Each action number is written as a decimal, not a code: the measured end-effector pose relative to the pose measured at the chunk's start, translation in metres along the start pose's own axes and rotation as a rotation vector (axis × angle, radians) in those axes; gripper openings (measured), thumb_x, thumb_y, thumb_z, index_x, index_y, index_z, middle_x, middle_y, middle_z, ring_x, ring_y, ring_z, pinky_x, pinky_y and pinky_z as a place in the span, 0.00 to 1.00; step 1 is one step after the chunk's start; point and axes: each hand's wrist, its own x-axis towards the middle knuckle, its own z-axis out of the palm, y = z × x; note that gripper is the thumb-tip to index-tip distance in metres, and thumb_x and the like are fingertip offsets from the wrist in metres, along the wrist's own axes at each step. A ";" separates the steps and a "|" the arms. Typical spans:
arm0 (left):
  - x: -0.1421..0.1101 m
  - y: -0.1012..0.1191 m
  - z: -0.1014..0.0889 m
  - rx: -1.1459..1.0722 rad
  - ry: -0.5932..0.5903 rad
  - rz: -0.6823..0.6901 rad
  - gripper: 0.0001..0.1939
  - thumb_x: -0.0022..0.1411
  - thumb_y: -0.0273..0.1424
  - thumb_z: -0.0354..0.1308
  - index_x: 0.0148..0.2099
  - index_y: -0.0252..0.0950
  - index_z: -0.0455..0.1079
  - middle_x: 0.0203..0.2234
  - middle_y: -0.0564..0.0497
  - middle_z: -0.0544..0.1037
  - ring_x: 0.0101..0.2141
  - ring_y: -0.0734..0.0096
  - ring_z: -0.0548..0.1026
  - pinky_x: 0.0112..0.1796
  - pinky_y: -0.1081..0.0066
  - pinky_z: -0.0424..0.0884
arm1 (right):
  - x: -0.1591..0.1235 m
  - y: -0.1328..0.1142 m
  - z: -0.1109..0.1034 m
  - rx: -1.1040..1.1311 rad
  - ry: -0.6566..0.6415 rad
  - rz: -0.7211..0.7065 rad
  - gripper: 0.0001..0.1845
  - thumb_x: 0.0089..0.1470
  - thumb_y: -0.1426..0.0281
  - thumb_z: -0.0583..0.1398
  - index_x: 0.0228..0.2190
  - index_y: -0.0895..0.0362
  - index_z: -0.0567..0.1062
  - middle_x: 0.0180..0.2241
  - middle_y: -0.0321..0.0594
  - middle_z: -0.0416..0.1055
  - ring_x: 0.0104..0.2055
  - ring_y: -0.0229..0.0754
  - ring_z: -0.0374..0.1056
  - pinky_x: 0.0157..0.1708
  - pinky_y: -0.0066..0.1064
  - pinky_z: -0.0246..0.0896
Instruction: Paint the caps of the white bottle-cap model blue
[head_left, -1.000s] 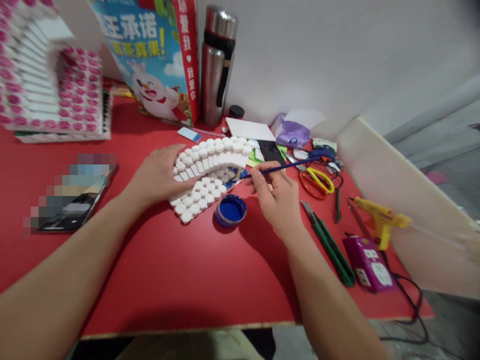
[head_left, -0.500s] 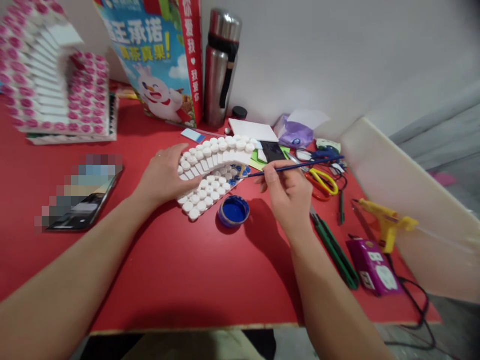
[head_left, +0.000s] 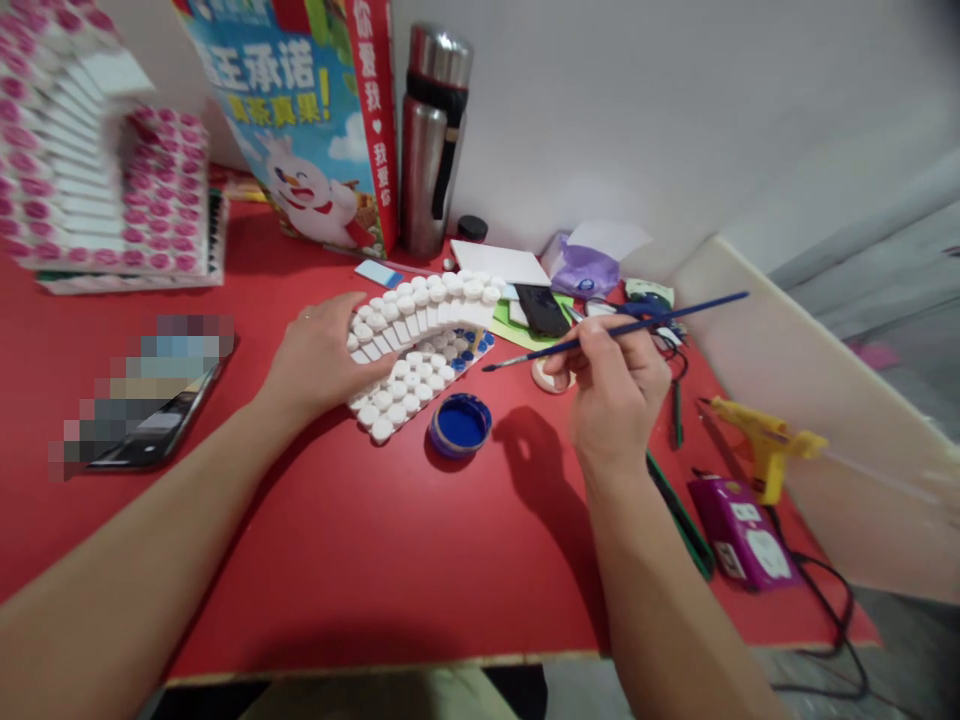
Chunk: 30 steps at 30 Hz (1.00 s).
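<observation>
Two hands were in my view, well apart from each other. The left hand (head_left: 322, 350) was clamped round the left end of the white model (head_left: 411, 330), thumb laid across it, while the right hand (head_left: 621, 385) pinched a brush (head_left: 697, 308) between thumb and fingers. The model sat on the red counter (head_left: 375, 560), just behind an open pot (head_left: 454, 451) of blue paint (head_left: 461, 425). Several discs (head_left: 459, 364) towards its right end were blue; those nearer me were white.

For clean dabbing, I judged, the left grip needed to be steady but light, so nothing slid or came loose. The brush wanted only a small load, wiped on the pot's rim, its tip laid on one disc at a time.

A second earlier the tip had been among the blue discs; now it hung clear of the model, and the right hand had drawn off to the right. That bared more of a pale ring (head_left: 545, 376) by the fingers and hid the knife's (head_left: 684, 528) blade. The left hand had kept its place.
</observation>
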 end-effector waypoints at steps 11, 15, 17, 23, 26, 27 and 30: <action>0.001 0.001 0.001 0.013 -0.008 -0.010 0.37 0.61 0.46 0.63 0.67 0.33 0.65 0.61 0.32 0.76 0.63 0.35 0.74 0.64 0.44 0.69 | -0.006 0.014 0.006 -0.149 -0.148 0.032 0.13 0.69 0.56 0.64 0.36 0.52 0.75 0.27 0.33 0.79 0.26 0.37 0.72 0.28 0.31 0.68; 0.002 -0.002 0.002 0.018 -0.004 0.018 0.38 0.61 0.46 0.63 0.68 0.35 0.65 0.61 0.34 0.77 0.62 0.38 0.75 0.64 0.45 0.70 | -0.010 0.017 0.008 -0.237 -0.245 -0.022 0.13 0.71 0.57 0.61 0.37 0.52 0.75 0.29 0.33 0.78 0.28 0.38 0.73 0.32 0.33 0.70; 0.002 -0.003 0.003 0.021 -0.003 0.030 0.38 0.61 0.46 0.62 0.68 0.32 0.66 0.60 0.32 0.77 0.61 0.36 0.75 0.64 0.44 0.71 | -0.012 0.018 0.009 -0.283 -0.300 -0.045 0.13 0.72 0.58 0.60 0.37 0.52 0.75 0.30 0.34 0.78 0.29 0.38 0.74 0.35 0.34 0.70; 0.002 -0.002 0.001 -0.001 -0.014 0.031 0.36 0.60 0.45 0.63 0.67 0.36 0.67 0.60 0.34 0.78 0.61 0.35 0.75 0.62 0.39 0.72 | -0.013 0.019 0.011 -0.281 -0.361 -0.047 0.12 0.73 0.58 0.60 0.39 0.52 0.75 0.32 0.35 0.79 0.30 0.38 0.74 0.35 0.33 0.69; 0.002 -0.002 0.002 -0.006 -0.009 0.032 0.36 0.59 0.45 0.62 0.67 0.35 0.67 0.59 0.34 0.78 0.61 0.34 0.75 0.62 0.39 0.71 | -0.013 0.020 0.011 -0.292 -0.370 -0.048 0.13 0.74 0.58 0.59 0.39 0.52 0.74 0.33 0.35 0.79 0.30 0.38 0.74 0.35 0.34 0.70; 0.002 -0.002 0.002 -0.009 -0.007 0.035 0.36 0.59 0.45 0.62 0.67 0.35 0.67 0.59 0.33 0.78 0.61 0.33 0.75 0.62 0.38 0.71 | -0.013 0.021 0.011 -0.301 -0.380 -0.048 0.13 0.74 0.58 0.59 0.40 0.52 0.74 0.33 0.35 0.79 0.30 0.39 0.74 0.36 0.34 0.70; 0.002 -0.002 0.002 -0.027 -0.009 0.040 0.36 0.59 0.47 0.62 0.67 0.38 0.67 0.60 0.35 0.78 0.62 0.32 0.75 0.62 0.35 0.70 | -0.013 0.022 0.011 -0.332 -0.405 -0.060 0.12 0.74 0.58 0.58 0.40 0.52 0.75 0.33 0.35 0.79 0.31 0.40 0.76 0.37 0.35 0.71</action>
